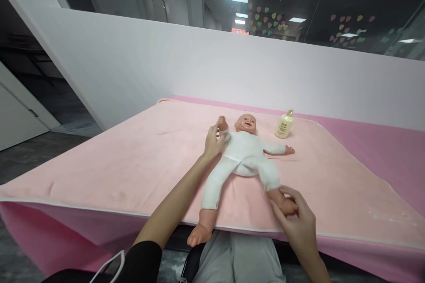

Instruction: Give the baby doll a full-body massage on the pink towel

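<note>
A baby doll (244, 148) with a white cloth body lies on its back on a pink blanket (133, 159), head away from me. My left hand (214, 141) is closed around its raised arm on the left, just below the doll's hand. With its fingers wrapped round the foot end of the doll's leg on the right, my right hand (297, 216) is near the blanket's front edge. The doll's other arm stretches out to the right. Its other leg reaches past the blanket's front edge on the left.
A pale yellow pump bottle (284, 124) stands right of the doll's head. Behind the table rises a white partition (133, 57) with glass above it. Pink cloth (375, 150) shows beneath the blanket. A white cable (114, 267) lies by my left sleeve.
</note>
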{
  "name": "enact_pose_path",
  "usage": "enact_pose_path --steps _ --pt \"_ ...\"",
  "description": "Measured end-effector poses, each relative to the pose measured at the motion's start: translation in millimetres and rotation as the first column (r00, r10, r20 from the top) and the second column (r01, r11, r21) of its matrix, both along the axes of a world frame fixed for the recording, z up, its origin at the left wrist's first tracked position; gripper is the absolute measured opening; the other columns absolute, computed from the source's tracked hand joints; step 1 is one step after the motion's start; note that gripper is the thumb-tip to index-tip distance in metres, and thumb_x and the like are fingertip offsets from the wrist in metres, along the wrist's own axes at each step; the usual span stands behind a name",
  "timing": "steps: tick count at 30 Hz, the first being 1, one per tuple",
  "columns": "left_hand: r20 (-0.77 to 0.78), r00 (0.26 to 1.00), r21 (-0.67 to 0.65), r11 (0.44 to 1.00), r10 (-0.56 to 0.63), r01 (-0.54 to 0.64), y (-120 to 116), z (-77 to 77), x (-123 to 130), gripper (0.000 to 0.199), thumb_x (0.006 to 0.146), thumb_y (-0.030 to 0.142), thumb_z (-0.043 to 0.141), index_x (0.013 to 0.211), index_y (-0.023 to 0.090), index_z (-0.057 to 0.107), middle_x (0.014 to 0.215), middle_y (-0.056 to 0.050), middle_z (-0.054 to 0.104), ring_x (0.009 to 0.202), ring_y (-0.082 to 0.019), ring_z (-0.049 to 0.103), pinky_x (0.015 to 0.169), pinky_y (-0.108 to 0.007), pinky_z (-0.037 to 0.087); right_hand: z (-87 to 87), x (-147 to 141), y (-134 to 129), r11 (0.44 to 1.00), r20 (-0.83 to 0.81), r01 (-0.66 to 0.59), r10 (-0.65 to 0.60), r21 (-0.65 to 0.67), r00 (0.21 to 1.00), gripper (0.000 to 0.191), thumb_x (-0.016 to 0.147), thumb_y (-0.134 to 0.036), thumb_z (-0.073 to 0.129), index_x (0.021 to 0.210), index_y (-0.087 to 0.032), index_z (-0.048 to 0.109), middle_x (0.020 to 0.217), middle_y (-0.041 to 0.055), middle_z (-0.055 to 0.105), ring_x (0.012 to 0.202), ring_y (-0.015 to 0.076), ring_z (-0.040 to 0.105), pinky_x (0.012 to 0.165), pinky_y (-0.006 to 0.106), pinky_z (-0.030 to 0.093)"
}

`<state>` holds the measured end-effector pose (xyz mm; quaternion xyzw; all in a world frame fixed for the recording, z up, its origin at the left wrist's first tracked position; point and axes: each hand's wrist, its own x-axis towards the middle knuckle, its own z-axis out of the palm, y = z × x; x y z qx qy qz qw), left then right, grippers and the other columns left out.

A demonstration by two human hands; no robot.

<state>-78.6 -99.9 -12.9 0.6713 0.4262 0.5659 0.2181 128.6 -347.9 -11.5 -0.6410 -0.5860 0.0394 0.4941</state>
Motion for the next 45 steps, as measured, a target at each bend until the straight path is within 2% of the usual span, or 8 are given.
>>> enact_pose_path --steps 5,13,22,28,33,39,42,45 --pt "-0.524 0.826 0.135 0.938 -0.205 0.318 -16 6.4 12 0.041 0.081 0.023 0.052 0.121 0.027 0.055 0.114 -0.007 0.054 0.106 -0.022 0.05 0.092 -0.038 0.04 33.7 -20 59 0.987 0.001 -0.164 0.164 0.002 0.987 0.02 0.073 -0.028 0.058 0.092 -0.022 0.055 0.092 0.0044 0.062 0.083 0.0187 0.059 0.072 0.03 0.047" --pt "-0.514 0.832 0.057 0.959 -0.209 0.277 -12 4.1 4 0.044 0.081 0.021 0.05 0.124 0.028 0.053 0.112 -0.007 0.054 0.105 -0.021 0.049 0.092 -0.038 0.04 34.7 -42 87 0.979 -0.001 -0.201 0.201 0.028 0.98 0.016 0.072 -0.023 0.055 0.088 -0.022 0.052 0.091 0.0041 0.06 0.088 0.02 0.057 0.075 0.032 0.047" --pt "0.049 0.987 -0.116 0.981 -0.152 0.156 5 2.6 -5 0.046 0.073 0.025 0.058 0.119 0.021 0.055 0.113 -0.008 0.057 0.103 -0.022 0.054 0.082 -0.032 0.046 5.8 -17 14 0.991 -0.008 -0.135 0.136 0.02 0.991 0.024 0.075 -0.028 0.059 0.097 -0.021 0.054 0.095 0.006 0.062 0.086 0.0191 0.06 0.076 0.03 0.049" --pt "0.452 0.891 -0.283 0.941 -0.042 0.188 22 -13.1 -16 0.041 0.068 0.028 0.064 0.106 0.017 0.053 0.104 -0.009 0.058 0.085 -0.018 0.061 0.069 -0.03 0.051 -39.8 -2 -24 0.986 0.014 -0.142 0.144 -0.081 0.989 0.025 0.076 -0.028 0.058 0.1 -0.022 0.055 0.098 0.007 0.063 0.089 0.0203 0.061 0.078 0.032 0.051" --pt "0.536 0.838 -0.408 0.901 0.103 0.15 25 -17.8 -24 0.037 0.073 0.033 0.061 0.105 0.019 0.05 0.093 -0.006 0.058 0.075 -0.014 0.062 0.066 -0.028 0.052 -39.2 2 -23 0.989 -0.033 -0.125 0.123 -0.081 0.992 0.026 0.075 -0.03 0.06 0.099 -0.021 0.056 0.097 0.0069 0.063 0.09 0.021 0.061 0.078 0.032 0.051" --pt "0.026 0.997 -0.045 0.996 -0.07 0.071 3 -0.2 -4 0.04 0.076 0.027 0.057 0.115 0.021 0.055 0.107 -0.009 0.058 0.097 -0.02 0.057 0.079 -0.033 0.048 11.3 -4 22 0.991 -0.033 -0.131 0.132 0.019 0.991 0.023 0.074 -0.031 0.061 0.094 -0.022 0.056 0.095 0.0061 0.063 0.086 0.0198 0.06 0.077 0.031 0.048" --pt "-0.424 0.9 0.165 0.969 -0.1 0.186 -14 4.7 10 0.034 0.079 0.02 0.052 0.112 0.025 0.06 0.108 -0.008 0.059 0.101 -0.021 0.054 0.087 -0.036 0.044 25.9 -16 59 0.979 -0.03 -0.203 0.203 0.008 0.979 0.021 0.073 -0.028 0.059 0.092 -0.022 0.054 0.094 0.0053 0.061 0.088 0.0198 0.058 0.077 0.032 0.047" --pt "-0.609 0.793 0.255 0.941 -0.023 0.223 -20 3.2 14 0.036 0.083 0.014 0.045 0.113 0.026 0.061 0.105 -0.008 0.061 0.098 -0.019 0.055 0.087 -0.036 0.042 23.8 -30 86 0.983 -0.061 -0.185 0.185 0.005 0.981 0.018 0.073 -0.026 0.058 0.089 -0.021 0.052 0.093 0.0055 0.06 0.089 0.0205 0.057 0.076 0.032 0.047"
